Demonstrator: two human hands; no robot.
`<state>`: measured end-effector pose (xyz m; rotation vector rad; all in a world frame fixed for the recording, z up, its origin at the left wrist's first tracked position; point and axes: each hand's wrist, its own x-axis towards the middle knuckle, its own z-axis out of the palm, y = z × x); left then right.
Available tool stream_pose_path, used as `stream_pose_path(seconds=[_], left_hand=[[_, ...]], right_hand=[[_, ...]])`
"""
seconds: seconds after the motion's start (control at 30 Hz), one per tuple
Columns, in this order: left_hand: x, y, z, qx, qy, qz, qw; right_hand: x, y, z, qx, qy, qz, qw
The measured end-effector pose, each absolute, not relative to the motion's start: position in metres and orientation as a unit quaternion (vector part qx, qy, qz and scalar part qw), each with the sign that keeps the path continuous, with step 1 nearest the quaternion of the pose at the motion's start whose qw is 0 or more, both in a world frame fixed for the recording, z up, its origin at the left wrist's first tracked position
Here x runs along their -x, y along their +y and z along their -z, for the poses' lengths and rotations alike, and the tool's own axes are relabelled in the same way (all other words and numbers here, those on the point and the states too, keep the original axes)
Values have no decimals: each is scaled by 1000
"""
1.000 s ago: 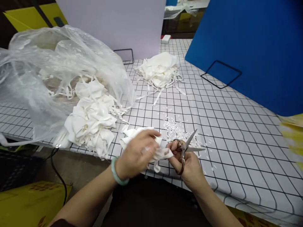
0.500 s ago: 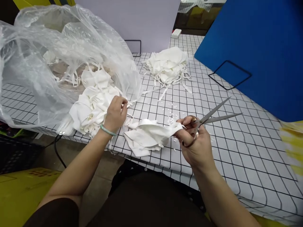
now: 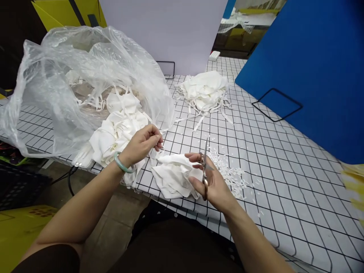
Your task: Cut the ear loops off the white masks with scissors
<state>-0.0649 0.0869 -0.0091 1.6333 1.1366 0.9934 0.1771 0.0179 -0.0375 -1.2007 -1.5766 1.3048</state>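
Note:
My right hand (image 3: 214,187) holds a pair of scissors (image 3: 205,172) by its handles, thumb and fingers in the loops, blades pointing away from me. Just under its fingertips a white cloth piece (image 3: 170,178) lies folded on the table's near edge. My left hand (image 3: 143,143), a pale green bangle on its wrist, is closed with thumb and fingertips together; thin white straps show beside it, but what it pinches is hidden. Left of that hand, a heap of white cloth pieces (image 3: 115,127) spills from a clear plastic bag (image 3: 142,64).
A second pile of white cloth pieces with straps (image 3: 206,91) lies farther back. Small white clippings (image 3: 230,176) are scattered right of the scissors. A blue panel (image 3: 307,72) stands at right, a pale lilac panel (image 3: 165,34) behind. A white power strip (image 3: 82,155) sits at the left edge.
My right hand has let go of the cloth and moved left, turning the scissors from pointing right to pointing away, their blades now closer together. My left hand has shifted slightly right. More clippings show.

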Motion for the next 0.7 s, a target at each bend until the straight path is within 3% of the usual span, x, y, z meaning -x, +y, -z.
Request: stream_pose_path(seconds=[0.07, 0.2, 0.3, 0.47, 0.7], left_hand=[[64, 83, -1, -642, 468, -399, 458], [66, 86, 17, -799, 445, -270, 302], [69, 93, 44, -861, 402, -177, 255], [65, 98, 59, -838, 370, -179, 358], [39, 83, 33, -750, 338, -244, 513]], right_hand=[[-166, 24, 42, 487, -610, -513, 358], [-146, 40, 65, 553, -610, -456, 339], [-145, 46, 75, 565, -576, -445, 389], [-158, 45, 61, 483, -409, -506, 586], [-156, 54, 37, 455, -340, -562, 602]])
